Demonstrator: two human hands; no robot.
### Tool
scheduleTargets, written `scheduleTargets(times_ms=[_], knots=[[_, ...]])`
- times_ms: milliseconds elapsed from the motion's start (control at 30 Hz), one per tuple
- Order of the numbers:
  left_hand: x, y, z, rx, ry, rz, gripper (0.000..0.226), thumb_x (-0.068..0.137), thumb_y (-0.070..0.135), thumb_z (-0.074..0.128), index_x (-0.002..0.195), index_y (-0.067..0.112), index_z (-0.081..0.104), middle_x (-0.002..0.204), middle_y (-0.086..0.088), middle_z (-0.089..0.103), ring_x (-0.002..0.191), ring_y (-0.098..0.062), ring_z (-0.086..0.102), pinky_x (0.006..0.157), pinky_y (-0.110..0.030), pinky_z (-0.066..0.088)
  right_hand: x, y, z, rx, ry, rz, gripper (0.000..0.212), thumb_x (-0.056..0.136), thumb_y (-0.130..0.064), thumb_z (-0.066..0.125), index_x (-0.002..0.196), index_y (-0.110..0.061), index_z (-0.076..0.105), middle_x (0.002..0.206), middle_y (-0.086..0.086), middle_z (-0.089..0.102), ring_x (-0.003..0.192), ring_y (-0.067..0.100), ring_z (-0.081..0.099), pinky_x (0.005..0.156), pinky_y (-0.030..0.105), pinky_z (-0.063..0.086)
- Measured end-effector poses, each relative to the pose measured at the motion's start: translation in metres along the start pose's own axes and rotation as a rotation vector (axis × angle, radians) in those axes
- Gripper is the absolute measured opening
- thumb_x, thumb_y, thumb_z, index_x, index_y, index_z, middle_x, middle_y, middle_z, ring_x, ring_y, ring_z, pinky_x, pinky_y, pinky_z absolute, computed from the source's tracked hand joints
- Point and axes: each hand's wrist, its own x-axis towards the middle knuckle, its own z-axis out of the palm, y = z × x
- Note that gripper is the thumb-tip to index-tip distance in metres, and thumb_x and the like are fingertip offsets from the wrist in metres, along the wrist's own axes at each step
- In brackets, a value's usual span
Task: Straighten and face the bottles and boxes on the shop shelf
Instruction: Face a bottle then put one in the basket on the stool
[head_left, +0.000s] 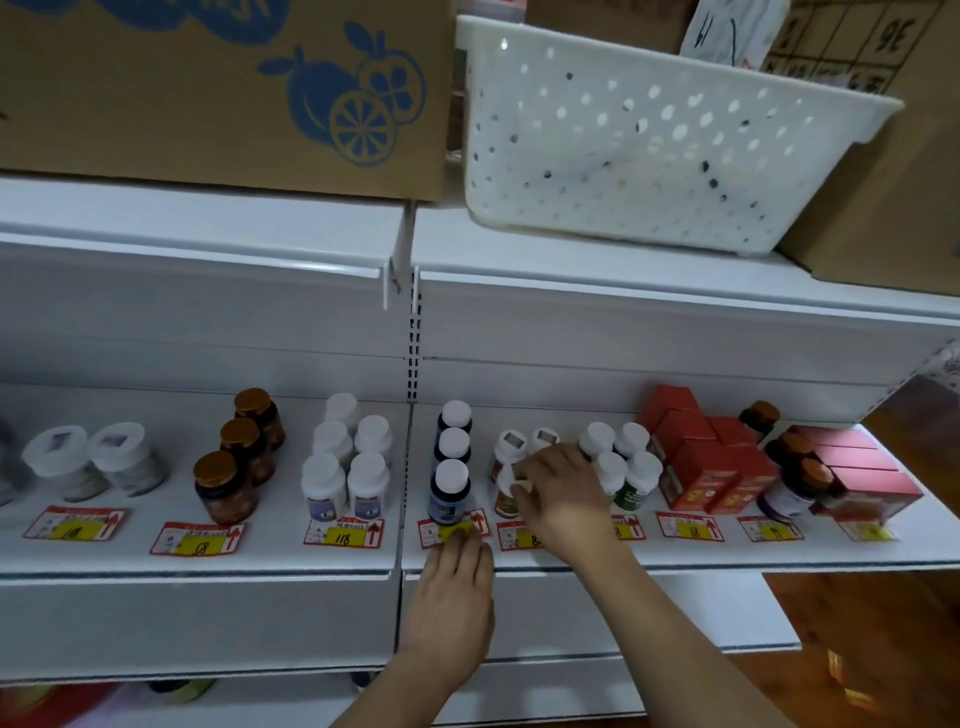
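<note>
On the white shelf (291, 558) stand rows of bottles and boxes behind price tags. My right hand (558, 493) is closed on a small white-capped bottle with an orange-red label (505, 496), in the front of a short row right of centre. My left hand (454, 597) lies flat at the shelf's front edge, fingertips on the yellow price tag just below a row of three dark blue bottles (451, 483). White bottles (345, 470) stand to the left, amber jars (234, 467) further left, and red boxes (704, 457) on the right.
Green-labelled white bottles (626, 467) stand just right of my right hand. Dark bottles with amber caps (792, 480) and flat red boxes (862, 467) fill the far right. A white perforated basket (649, 140) and cardboard boxes (208, 88) sit on the shelf above.
</note>
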Motion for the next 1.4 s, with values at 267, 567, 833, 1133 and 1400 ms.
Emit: scheduleTargets(times_ms=[267, 567, 833, 1133, 1400], knots=[[0.015, 0.016, -0.013, -0.037, -0.002, -0.099, 0.050, 0.059, 0.033, 0.082, 0.104, 0.014, 0.072, 0.103, -0.004, 0.070, 0.096, -0.025, 0.066, 0.084, -0.038, 0.059, 0.008, 0.006, -0.001, 0.072, -0.127, -0.023, 0.023, 0.080, -0.036, 0.064, 0.088, -0.016, 0.071, 0.086, 0.004, 0.069, 0.093, 0.031, 0.061, 0.081, 0.038, 0.052], [0.036, 0.057, -0.071, -0.778, 0.273, -0.594, 0.031, 0.104, 0.034, 0.046, 0.129, 0.022, 0.061, 0.119, 0.008, 0.066, 0.113, -0.011, 0.061, 0.089, -0.022, 0.046, 0.008, 0.002, -0.061, 0.528, 0.238, 0.156, 0.014, 0.081, -0.019, 0.075, 0.095, -0.019, 0.074, 0.092, -0.005, 0.068, 0.083, 0.004, 0.061, 0.074, 0.015, 0.047], [0.032, 0.093, -0.123, -1.593, 0.567, -0.799, 0.013, 0.097, 0.014, 0.063, 0.108, 0.016, 0.069, 0.099, 0.003, 0.076, 0.098, -0.014, 0.072, 0.087, -0.031, 0.056, -0.021, -0.035, -0.108, 0.957, 0.255, 0.520, 0.012, 0.085, -0.021, 0.077, 0.096, -0.026, 0.073, 0.092, -0.010, 0.074, 0.083, 0.001, 0.070, 0.073, 0.016, 0.054], [0.021, 0.099, -0.172, -1.673, 0.722, -0.655, 0.015, 0.089, 0.009, 0.069, 0.103, 0.011, 0.072, 0.100, -0.001, 0.077, 0.091, -0.014, 0.073, 0.071, -0.014, 0.053, -0.033, -0.063, -0.145, 1.172, 0.409, 0.488, 0.021, 0.095, -0.002, 0.060, 0.109, -0.016, 0.068, 0.105, -0.010, 0.073, 0.096, -0.006, 0.068, 0.075, 0.007, 0.050], [0.017, 0.085, -0.182, -1.601, 0.776, -0.523, 0.019, 0.093, 0.017, 0.061, 0.109, 0.015, 0.070, 0.117, 0.008, 0.073, 0.114, -0.013, 0.067, 0.097, -0.035, 0.054, -0.029, -0.082, -0.146, 1.204, 0.498, 0.543, 0.017, 0.095, -0.009, 0.063, 0.103, -0.022, 0.069, 0.097, -0.012, 0.075, 0.090, 0.009, 0.072, 0.074, 0.017, 0.055]])
